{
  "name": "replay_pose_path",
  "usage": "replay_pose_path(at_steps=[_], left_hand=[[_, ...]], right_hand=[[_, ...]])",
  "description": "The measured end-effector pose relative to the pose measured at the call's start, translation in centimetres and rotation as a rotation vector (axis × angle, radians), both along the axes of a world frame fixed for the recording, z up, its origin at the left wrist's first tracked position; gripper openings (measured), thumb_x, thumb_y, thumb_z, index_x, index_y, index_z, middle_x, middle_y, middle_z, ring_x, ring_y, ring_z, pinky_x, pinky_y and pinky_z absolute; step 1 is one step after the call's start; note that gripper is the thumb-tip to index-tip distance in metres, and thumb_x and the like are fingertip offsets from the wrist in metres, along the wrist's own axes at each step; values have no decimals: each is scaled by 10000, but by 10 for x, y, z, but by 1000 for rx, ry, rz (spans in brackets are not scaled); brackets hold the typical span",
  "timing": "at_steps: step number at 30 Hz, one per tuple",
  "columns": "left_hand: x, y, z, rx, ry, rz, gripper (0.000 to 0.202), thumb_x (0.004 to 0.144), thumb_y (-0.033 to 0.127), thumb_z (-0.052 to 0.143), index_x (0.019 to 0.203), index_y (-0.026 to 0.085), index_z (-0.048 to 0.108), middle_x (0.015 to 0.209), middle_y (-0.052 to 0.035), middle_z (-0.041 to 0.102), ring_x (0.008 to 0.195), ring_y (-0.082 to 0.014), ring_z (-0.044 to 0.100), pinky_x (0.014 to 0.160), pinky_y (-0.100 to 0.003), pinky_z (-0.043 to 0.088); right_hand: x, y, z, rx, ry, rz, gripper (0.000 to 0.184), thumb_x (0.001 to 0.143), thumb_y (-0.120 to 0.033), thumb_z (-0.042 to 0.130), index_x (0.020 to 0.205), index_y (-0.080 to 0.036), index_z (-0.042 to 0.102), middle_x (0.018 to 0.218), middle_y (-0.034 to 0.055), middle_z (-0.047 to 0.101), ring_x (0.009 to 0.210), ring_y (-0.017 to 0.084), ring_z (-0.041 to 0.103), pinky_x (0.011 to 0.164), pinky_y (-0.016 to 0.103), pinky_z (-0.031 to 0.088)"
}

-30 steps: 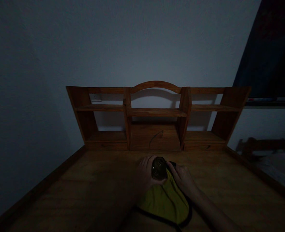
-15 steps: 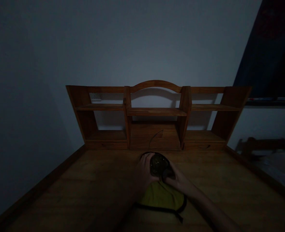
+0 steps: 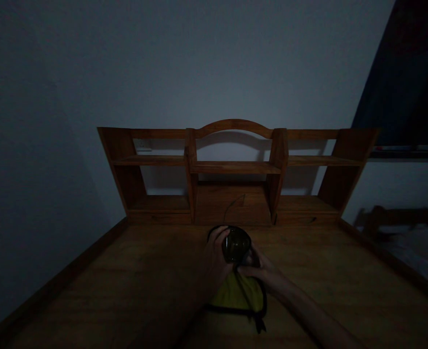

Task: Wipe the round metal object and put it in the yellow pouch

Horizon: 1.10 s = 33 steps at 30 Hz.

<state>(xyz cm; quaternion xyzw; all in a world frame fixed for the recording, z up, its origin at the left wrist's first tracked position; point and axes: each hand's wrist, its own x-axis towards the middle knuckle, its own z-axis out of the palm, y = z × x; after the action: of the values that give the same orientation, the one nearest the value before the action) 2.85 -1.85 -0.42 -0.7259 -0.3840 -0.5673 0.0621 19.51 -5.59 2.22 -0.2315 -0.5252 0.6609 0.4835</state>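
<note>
A dark, shiny, see-through round object (image 3: 236, 246), like a glass cup or bowl, is at the middle of the desk. My left hand (image 3: 215, 254) is closed around its left side, fingers over the top. Below and around it is a yellow-green cloth (image 3: 241, 293) with dark edging and a short dark tab at the lower right. On the right, my right hand (image 3: 259, 267) pinches the cloth's dark edge close to the round object. Dim light hides whether this cloth is a pouch or a flat piece.
A wooden desk (image 3: 155, 271) lies under my hands. At its back stands a wooden shelf unit (image 3: 235, 167) with several compartments against a pale wall (image 3: 214, 68). A wall socket (image 3: 143, 145) shows behind the left shelf. Pale bedding (image 3: 420, 252) lies to the right.
The round object has tilted and shifted slightly left. My right hand has moved left and drawn the cloth's right side inward, so the cloth looks narrower.
</note>
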Motion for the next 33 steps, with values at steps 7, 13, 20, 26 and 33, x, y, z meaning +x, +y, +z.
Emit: replay_pose_path(at_steps=[7, 13, 20, 26, 33], left_hand=[[1, -2, 7, -35, -93, -38, 818, 585, 216, 780, 1288, 222, 361, 1265, -106, 478, 1167, -280, 518, 972, -480, 482], [4, -5, 10, -76, -148, -53, 800, 598, 179, 769, 1283, 207, 356, 1262, -115, 463, 1197, -275, 497, 996, -459, 466], [4, -1, 6, 29, -123, -83, 836, 587, 297, 823, 1286, 209, 372, 1218, -115, 500, 1159, -289, 518, 969, -486, 477], [3, -17, 6, -3, 106, -343, 962, 570, 374, 849, 1357, 241, 310, 1293, -127, 469, 1186, -302, 516, 963, -472, 497], [6, -31, -1, -204, 434, -477, 996, 646, 407, 805, 1424, 273, 197, 1407, -140, 388, 1304, -286, 431, 978, -424, 501]], right_hand=[[0, -1, 4, -185, 62, 65, 404, 738, -282, 741, 1122, -183, 663, 1148, 81, 688, 1117, 275, 608, 1047, 422, 382], [-3, 2, 7, -179, 79, 28, 359, 783, -395, 696, 1073, -185, 689, 1083, 76, 717, 1074, 284, 630, 987, 427, 425], [10, 10, 9, -380, 286, 46, 268, 848, -356, 602, 1029, -180, 692, 990, 61, 744, 982, 259, 674, 930, 385, 473], [18, 9, 16, -449, 358, -68, 214, 862, -313, 561, 956, -186, 705, 902, 38, 757, 894, 244, 697, 850, 364, 513], [18, 4, 13, -484, 318, -186, 236, 853, -356, 559, 935, -196, 713, 890, 19, 759, 888, 236, 695, 844, 351, 513]])
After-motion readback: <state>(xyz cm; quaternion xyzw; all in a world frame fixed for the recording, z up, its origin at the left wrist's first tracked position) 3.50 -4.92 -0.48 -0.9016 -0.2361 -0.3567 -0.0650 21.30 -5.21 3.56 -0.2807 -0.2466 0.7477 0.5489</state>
